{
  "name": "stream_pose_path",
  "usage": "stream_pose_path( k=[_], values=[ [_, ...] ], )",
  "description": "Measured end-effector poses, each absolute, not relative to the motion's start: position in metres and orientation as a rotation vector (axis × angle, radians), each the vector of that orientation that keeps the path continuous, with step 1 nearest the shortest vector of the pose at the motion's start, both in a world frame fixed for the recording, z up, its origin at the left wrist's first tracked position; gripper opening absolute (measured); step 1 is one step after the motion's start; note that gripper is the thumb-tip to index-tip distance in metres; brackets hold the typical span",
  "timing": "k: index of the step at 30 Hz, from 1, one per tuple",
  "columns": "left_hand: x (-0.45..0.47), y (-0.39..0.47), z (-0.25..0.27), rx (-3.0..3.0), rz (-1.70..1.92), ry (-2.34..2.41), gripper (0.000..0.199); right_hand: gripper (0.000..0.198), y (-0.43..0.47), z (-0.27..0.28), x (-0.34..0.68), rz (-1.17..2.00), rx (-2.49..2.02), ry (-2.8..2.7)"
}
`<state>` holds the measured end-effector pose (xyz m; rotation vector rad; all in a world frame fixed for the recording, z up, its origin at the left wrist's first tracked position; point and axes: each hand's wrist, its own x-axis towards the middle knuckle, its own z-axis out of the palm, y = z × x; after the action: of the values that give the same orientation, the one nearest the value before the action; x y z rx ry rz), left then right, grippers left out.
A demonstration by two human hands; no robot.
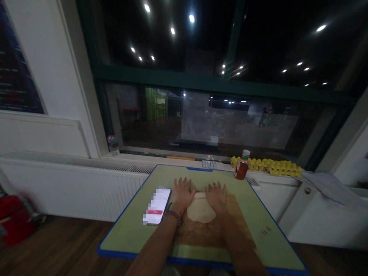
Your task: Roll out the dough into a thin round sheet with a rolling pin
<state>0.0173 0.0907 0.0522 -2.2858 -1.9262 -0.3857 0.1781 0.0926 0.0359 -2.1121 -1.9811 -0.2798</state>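
A flat, pale sheet of dough [201,211] lies on a brown wooden board [198,234]. Along its far edge runs a pale, bar-like band [200,195]; I cannot tell whether it is a rolling pin or rolled-up dough. My left hand [183,193] is at the left end of this band, palm down, fingers spread and pointing away from me. At the right end my right hand [216,194] also lies palm down with its fingers apart. What is under both palms is hidden. A bracelet [174,217] circles my left wrist.
A lit phone [157,207] lies left of the board on the green, blue-edged table [126,230]. A bottle of reddish liquid [242,165] stands at the far right corner. Yellow egg trays [273,166] and a clear bottle [113,144] rest by the window.
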Motion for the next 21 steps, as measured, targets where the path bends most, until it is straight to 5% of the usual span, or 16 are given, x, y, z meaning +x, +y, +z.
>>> stream_pose_path(
  k=[21],
  values=[
    [0.014, 0.117, 0.052, -2.270, -0.456, -1.956, 0.053, 0.035, 0.111, 0.048, 0.176, -0.269, -2.095, -2.165]
  ],
)
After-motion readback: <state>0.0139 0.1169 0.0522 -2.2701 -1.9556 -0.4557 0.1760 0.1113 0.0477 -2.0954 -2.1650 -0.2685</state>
